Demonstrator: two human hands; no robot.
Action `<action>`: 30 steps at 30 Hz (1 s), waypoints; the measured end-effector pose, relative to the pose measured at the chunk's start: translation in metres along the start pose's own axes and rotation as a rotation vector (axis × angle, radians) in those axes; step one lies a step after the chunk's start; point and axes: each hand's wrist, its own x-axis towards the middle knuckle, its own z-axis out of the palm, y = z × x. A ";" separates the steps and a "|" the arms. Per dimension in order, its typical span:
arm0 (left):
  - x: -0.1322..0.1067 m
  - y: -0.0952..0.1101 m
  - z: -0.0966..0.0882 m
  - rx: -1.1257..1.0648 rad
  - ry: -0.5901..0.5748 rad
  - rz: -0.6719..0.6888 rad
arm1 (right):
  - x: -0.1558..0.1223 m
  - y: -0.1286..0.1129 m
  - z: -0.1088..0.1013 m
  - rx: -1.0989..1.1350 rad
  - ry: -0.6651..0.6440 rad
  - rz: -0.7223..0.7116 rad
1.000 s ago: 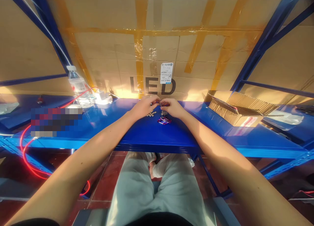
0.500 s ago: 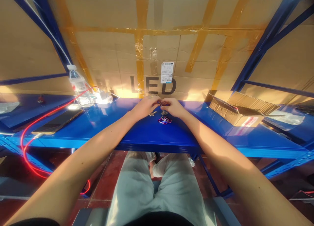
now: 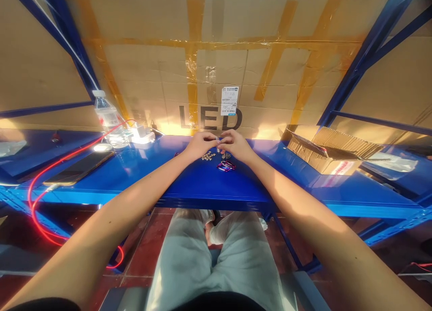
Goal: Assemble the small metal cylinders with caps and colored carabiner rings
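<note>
Over the far part of the blue table, my left hand (image 3: 201, 146) and my right hand (image 3: 237, 146) meet with fingertips pinched together. Between them shows a small shiny piece (image 3: 218, 143), too small to name and partly covered by the fingers. Below my left hand lies a loose cluster of small gold-coloured metal parts (image 3: 208, 156). A second cluster of small metal parts (image 3: 226, 156) sits under my right hand, partly hidden by it. Just nearer to me is a little heap of shiny red and purple-blue metal loops (image 3: 226, 166).
On the blue table (image 3: 216, 187), an open cardboard box (image 3: 337, 160) stands at the right. At the left are a phone (image 3: 81, 168) with a red cable (image 3: 32, 198), a water bottle (image 3: 110, 117) and a white power strip (image 3: 143, 136). A large carton (image 3: 151, 77) rises behind.
My fingers have shifted around the small piece, and my left hand has moved slightly left and up. More of the gold-coloured parts shows below it.
</note>
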 end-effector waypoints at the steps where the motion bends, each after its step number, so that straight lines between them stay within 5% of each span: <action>1: 0.000 0.000 -0.001 -0.018 0.019 -0.011 | 0.001 0.000 -0.002 -0.047 0.006 -0.005; 5: 0.002 -0.002 -0.002 -0.152 0.100 -0.135 | 0.003 0.000 -0.025 -0.410 0.047 -0.030; 9: 0.002 -0.001 -0.002 -0.319 0.106 -0.213 | -0.001 -0.001 -0.047 -0.618 -0.137 0.029; 19: 0.002 0.000 -0.002 -0.389 0.117 -0.239 | -0.004 -0.004 -0.042 -0.701 -0.269 0.049; 26: 0.003 -0.007 -0.002 -0.348 0.093 -0.217 | -0.009 -0.009 -0.051 -0.819 -0.277 0.139; 30: 0.003 -0.014 -0.001 -0.215 0.046 -0.161 | -0.012 -0.018 -0.055 -0.657 -0.195 0.160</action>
